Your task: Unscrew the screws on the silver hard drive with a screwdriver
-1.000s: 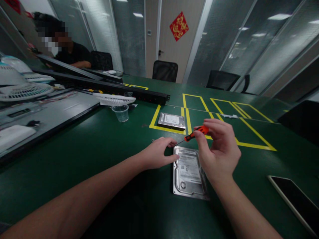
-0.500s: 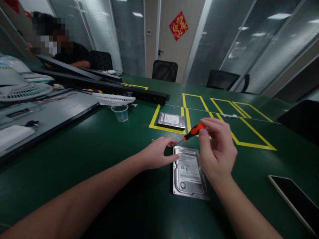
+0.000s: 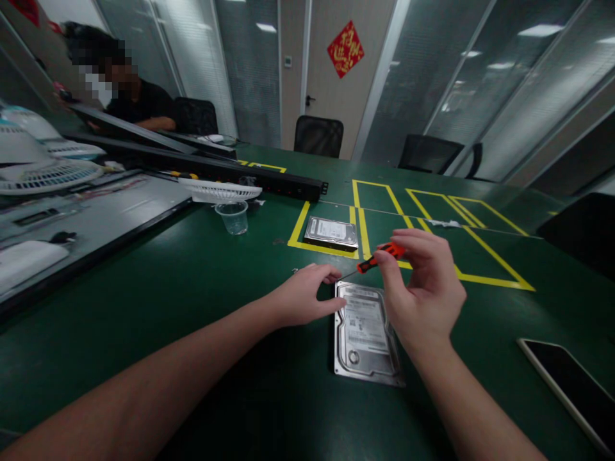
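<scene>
In front of me a silver hard drive (image 3: 365, 333) lies flat on the green table, label side up. My left hand (image 3: 310, 291) grips its far left corner, thumb on the top face and fingers curled beyond the edge. An orange and black screwdriver (image 3: 382, 256) is pinched between the thumb and fingers of my right hand (image 3: 425, 282). Its thin shaft slants down left to that same corner; the tip's exact seat is partly hidden by my left fingers. Small bits like screws (image 3: 295, 270) lie just beyond my left hand.
A second hard drive (image 3: 331, 232) rests inside a yellow taped box. To the left are a clear plastic cup (image 3: 233, 218), a white fan grille (image 3: 218, 191) and a large panel (image 3: 120, 214). A phone (image 3: 567, 384) lies at right. Across the table sits another person (image 3: 144, 105).
The screwdriver's handle has tipped lower and slightly right, and the fingers of my right hand have shifted around it. My left hand and the hard drive stay in place.
</scene>
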Demonstrator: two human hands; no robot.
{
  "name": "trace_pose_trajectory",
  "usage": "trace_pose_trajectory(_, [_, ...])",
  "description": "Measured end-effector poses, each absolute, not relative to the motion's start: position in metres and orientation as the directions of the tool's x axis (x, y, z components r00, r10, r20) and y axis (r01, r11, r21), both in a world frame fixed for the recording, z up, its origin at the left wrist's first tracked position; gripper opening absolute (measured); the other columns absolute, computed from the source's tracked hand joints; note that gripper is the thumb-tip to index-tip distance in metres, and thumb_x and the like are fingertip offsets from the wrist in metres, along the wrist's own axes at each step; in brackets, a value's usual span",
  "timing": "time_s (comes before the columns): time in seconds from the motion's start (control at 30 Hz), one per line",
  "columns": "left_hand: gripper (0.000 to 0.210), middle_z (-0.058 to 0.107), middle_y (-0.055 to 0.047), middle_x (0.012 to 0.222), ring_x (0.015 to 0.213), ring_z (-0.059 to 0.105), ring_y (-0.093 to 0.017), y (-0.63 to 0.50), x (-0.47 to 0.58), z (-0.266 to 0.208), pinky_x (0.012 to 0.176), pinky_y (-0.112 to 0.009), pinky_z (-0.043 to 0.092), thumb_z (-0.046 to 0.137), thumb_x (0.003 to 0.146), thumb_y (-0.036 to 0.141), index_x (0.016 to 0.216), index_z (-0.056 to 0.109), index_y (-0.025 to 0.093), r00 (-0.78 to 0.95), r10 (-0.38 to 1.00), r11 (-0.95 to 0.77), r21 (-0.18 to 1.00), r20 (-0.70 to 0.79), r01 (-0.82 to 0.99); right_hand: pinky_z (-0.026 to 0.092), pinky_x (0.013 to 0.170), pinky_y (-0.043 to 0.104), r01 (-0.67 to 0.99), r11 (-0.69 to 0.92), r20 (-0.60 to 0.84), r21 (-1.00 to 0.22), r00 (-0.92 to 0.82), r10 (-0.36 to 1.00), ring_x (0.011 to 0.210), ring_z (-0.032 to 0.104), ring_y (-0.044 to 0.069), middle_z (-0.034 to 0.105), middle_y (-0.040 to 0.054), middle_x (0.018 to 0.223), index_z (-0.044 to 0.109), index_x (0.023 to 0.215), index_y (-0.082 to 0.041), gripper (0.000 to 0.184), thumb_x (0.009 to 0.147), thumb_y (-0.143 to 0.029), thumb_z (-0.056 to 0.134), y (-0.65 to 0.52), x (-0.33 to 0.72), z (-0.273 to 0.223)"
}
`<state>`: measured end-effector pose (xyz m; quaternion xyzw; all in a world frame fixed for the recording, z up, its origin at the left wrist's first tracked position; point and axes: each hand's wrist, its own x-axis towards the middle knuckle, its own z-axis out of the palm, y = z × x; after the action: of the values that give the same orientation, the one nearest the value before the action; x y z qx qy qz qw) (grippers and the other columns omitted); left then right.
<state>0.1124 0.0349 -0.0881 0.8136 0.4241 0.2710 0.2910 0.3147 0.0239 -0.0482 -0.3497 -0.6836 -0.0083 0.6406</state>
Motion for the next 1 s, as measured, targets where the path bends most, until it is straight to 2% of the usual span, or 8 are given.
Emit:
trace_pose_trajectory(0.13, [0.045,0.072,-0.011,0.121,0.114,0.067,-0.030,0.0348,0.1126,-0.0861,0.099,-0.047,0.054,0.077,0.089,0.039,0.127,0.065,0.019,0.495,0.849,-0.463,0.709,0.183,0.532,0.059,0.089,0.046,0.520,0.746,0.881,-0.415,0.027,0.471,0.112,0.068,0.027,0.070,0.0100,0.117,0.074,0.114,-0.023,0.022,0.093,-0.017,0.074,0.0205,0.3156,-0.0447])
trace_pose_trajectory(0.33, [0.045,0.071,-0.011,0.120,0.114,0.066,-0.030,0.0350,0.1125,-0.0870,0.098,-0.047,0.054,0.076,0.090,0.041,0.127,0.064,0.018,0.496,0.849,-0.464,0.705,0.183,0.536,0.054,0.104,0.050,0.557,0.727,0.867,-0.403,-0.024,0.499,0.122,0.066,0.027,0.070,0.0104,0.128,0.072,0.127,-0.025,0.031,0.102,-0.015,0.055,0.0166,0.3154,-0.0413])
trace_pose_trajectory(0.53, [0.043,0.072,-0.011,0.121,0.114,0.067,-0.030,0.0343,0.1123,-0.0860,0.099,-0.047,0.055,0.076,0.089,0.040,0.125,0.065,0.020,0.497,0.847,-0.468,0.704,0.187,0.534,0.059,0.089,0.045,0.533,0.729,0.870,-0.430,0.028,0.492,0.114,0.066,0.027,0.067,0.0106,0.122,0.071,0.118,-0.024,0.022,0.098,-0.019,0.065,0.0187,0.3128,-0.0440])
trace_pose_trajectory(0.73, [0.042,0.072,-0.011,0.120,0.113,0.068,-0.030,0.0352,0.1122,-0.0892,0.098,-0.046,0.055,0.077,0.089,0.040,0.125,0.065,0.021,0.498,0.841,-0.487,0.695,0.212,0.528,0.062,0.089,0.045,0.421,0.748,0.840,-0.513,0.065,0.539,0.112,0.069,0.027,0.065,0.0107,0.123,0.067,0.115,-0.023,0.022,0.094,-0.020,0.071,0.0218,0.3116,-0.0492])
trace_pose_trajectory(1.0, [0.043,0.072,-0.012,0.120,0.114,0.067,-0.030,0.0344,0.1124,-0.0872,0.099,-0.047,0.055,0.077,0.089,0.038,0.125,0.065,0.019,0.499,0.842,-0.480,0.702,0.202,0.525,0.061,0.086,0.045,0.528,0.742,0.883,-0.413,0.033,0.468,0.109,0.068,0.027,0.070,0.0089,0.116,0.074,0.112,-0.025,0.023,0.090,-0.022,0.079,0.0222,0.3155,-0.0461])
